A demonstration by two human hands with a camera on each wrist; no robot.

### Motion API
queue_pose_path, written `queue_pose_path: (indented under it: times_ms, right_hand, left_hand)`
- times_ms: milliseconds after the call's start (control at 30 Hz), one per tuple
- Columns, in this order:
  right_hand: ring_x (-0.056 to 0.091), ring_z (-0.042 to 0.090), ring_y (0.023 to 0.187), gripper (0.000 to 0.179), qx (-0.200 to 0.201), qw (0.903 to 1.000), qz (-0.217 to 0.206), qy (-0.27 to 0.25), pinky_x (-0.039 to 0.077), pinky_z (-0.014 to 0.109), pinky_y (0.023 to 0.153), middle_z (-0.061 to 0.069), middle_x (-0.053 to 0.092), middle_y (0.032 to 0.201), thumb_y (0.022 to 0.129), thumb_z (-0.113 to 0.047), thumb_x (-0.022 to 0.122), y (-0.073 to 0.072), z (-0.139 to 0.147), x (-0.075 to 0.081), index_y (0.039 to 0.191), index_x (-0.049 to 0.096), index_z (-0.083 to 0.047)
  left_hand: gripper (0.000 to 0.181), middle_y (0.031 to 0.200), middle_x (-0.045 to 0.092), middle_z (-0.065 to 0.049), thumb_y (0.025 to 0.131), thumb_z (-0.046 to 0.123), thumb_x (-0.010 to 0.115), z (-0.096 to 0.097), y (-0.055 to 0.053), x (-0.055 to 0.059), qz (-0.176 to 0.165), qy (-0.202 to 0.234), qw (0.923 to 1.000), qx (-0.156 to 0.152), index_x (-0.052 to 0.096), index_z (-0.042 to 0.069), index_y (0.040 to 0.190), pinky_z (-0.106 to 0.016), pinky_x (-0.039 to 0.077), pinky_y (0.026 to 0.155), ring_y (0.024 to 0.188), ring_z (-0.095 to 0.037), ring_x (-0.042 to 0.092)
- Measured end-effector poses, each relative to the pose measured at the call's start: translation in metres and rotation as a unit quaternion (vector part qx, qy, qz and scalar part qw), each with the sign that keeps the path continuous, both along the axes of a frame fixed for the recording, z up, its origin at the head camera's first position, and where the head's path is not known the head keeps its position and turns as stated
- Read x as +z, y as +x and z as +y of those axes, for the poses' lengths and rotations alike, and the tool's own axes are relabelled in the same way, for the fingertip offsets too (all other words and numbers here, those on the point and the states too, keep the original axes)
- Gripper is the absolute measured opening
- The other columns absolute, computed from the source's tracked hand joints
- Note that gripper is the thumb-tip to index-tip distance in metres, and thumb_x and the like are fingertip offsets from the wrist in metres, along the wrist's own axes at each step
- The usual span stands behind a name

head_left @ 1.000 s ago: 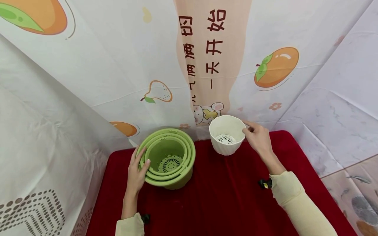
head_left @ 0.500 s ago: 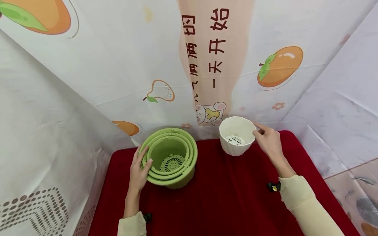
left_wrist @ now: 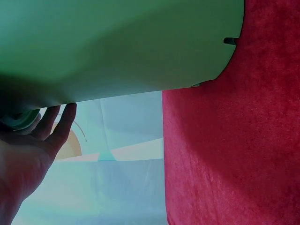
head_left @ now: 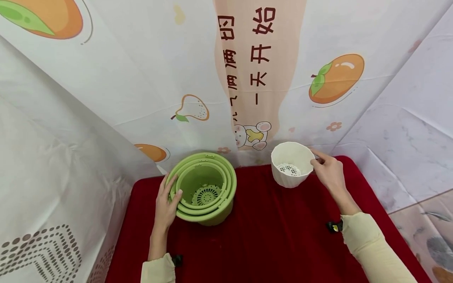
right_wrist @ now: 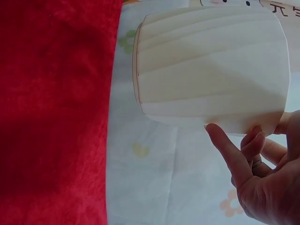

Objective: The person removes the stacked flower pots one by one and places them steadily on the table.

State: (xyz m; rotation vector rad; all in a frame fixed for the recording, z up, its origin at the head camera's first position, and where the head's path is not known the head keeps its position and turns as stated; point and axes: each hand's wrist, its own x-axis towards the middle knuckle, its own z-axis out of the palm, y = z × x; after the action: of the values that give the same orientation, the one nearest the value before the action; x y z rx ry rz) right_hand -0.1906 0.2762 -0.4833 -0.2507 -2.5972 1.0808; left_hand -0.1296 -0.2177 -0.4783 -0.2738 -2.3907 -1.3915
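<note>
Nested green flowerpots [head_left: 224, 214], with slotted drain holes in the innermost base, stand at the left on the red cloth. My left hand [head_left: 166, 206] holds them by the left rim, thumb over the edge and fingers along the side. In the left wrist view the large green wall [left_wrist: 140, 51] spreads above the left hand [left_wrist: 30, 159]. My right hand [head_left: 330, 173] pinches the rim of a white fluted flowerpot [head_left: 288, 181] with a perforated base. Seen from the right wrist, this white pot [right_wrist: 211, 70] is held sideways-on, its base apart from the red cloth.
A red velvet cloth [head_left: 247, 243] covers the table. Behind it hangs a white printed backdrop [head_left: 148, 78] with fruit drawings, close to both pots. White fabric [head_left: 53, 157] hangs at the left and a marbled sheet [head_left: 407, 118] at the right.
My right hand has carried the white flowerpot to the right, away from the green ones, and slightly lower in view. The left hand keeps its hold on the green flowerpots.
</note>
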Motion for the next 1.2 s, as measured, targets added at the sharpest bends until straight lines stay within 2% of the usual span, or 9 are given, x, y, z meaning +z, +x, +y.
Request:
queue_pose_path:
  times_ms: [233, 667, 1000, 1200]
  right_hand:
    - [0.049, 0.01, 0.054, 0.043, -0.01, 0.9999, -0.002, 0.011, 0.038, 0.026, 0.05, 0.006, 0.064, 0.069, 0.088, -0.013, 0.054, 0.003, 0.013, -0.01, 0.128, 0.07, -0.016]
    - [0.053, 0.005, 0.055, 0.042, -0.023, 0.9993, -0.019, 0.022, 0.039, 0.025, 0.052, 0.008, 0.067, 0.07, 0.091, -0.015, 0.053, 0.005, 0.036, -0.03, 0.13, 0.069, -0.017]
    - [0.054, -0.002, 0.053, 0.043, -0.034, 0.9988, -0.032, 0.01, 0.041, 0.02, 0.05, 0.009, 0.067, 0.073, 0.092, -0.015, 0.052, 0.005, 0.048, -0.042, 0.132, 0.067, -0.014]
    - [0.055, -0.004, 0.049, 0.043, -0.036, 0.999, -0.025, 0.007, 0.041, 0.018, 0.05, 0.009, 0.067, 0.072, 0.092, -0.014, 0.053, 0.004, 0.052, -0.047, 0.132, 0.067, -0.012]
  left_hand:
    - [0.048, 0.155, 0.027, -0.031, 0.093, -0.008, 0.058, -0.001, 0.0, 0.001, 0.002, 0.001, 1.0, 0.001, 0.048, -0.011, 0.14, -0.073, 0.025, 0.102, 0.14, -0.053, 0.027]
    - [0.049, 0.155, 0.027, -0.03, 0.093, -0.008, 0.058, -0.002, -0.001, -0.002, 0.001, 0.003, 1.0, -0.001, 0.048, -0.011, 0.141, -0.073, 0.025, 0.103, 0.14, -0.052, 0.027]
    - [0.049, 0.155, 0.026, -0.031, 0.093, -0.008, 0.058, -0.001, -0.001, -0.003, -0.001, 0.006, 1.0, -0.001, 0.048, -0.011, 0.141, -0.073, 0.025, 0.103, 0.14, -0.052, 0.027]
    - [0.049, 0.155, 0.026, -0.031, 0.093, -0.009, 0.058, -0.001, -0.002, -0.002, 0.005, 0.005, 1.0, -0.004, 0.048, -0.011, 0.141, -0.073, 0.025, 0.102, 0.139, -0.053, 0.027]
